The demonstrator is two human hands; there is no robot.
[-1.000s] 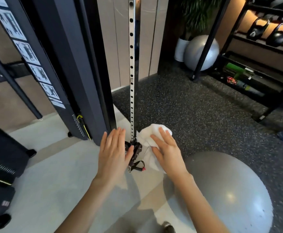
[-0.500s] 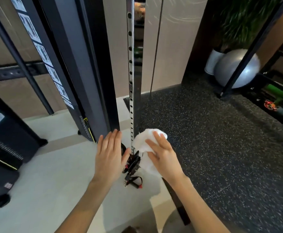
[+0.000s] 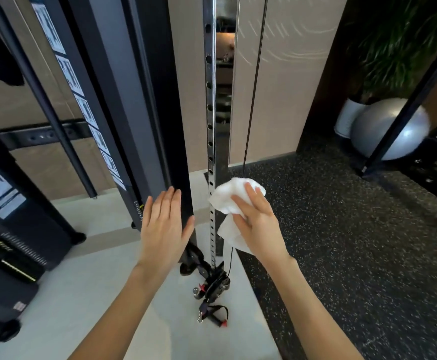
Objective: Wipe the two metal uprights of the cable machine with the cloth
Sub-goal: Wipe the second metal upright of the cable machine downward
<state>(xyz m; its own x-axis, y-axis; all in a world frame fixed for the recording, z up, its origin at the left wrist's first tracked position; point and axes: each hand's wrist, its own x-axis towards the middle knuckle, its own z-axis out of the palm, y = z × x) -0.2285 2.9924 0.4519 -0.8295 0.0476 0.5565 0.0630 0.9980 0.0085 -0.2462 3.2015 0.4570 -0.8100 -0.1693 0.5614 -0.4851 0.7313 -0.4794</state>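
A shiny metal upright (image 3: 210,100) with a row of holes rises from the floor in the middle of the view. A white cloth (image 3: 231,203) lies against its right side, low down. My right hand (image 3: 257,219) presses the cloth to the upright with straight fingers. My left hand (image 3: 164,224) hovers flat and open just left of the upright, in front of the black machine column (image 3: 139,100), holding nothing. At the upright's foot sits the black pulley carriage (image 3: 213,284) with a strap handle. A second upright is not in view.
A thin black cable (image 3: 253,87) runs down just right of the upright. A grey exercise ball (image 3: 391,131) and a white plant pot (image 3: 345,118) stand at the back right behind a black rack leg (image 3: 404,110). Dark speckled rubber flooring (image 3: 342,242) covers the right.
My right hand has slid the cloth up the upright, away from the pulley carriage. My left hand rose with it and stays open. The camera tilted up and the near grey ball left the view.
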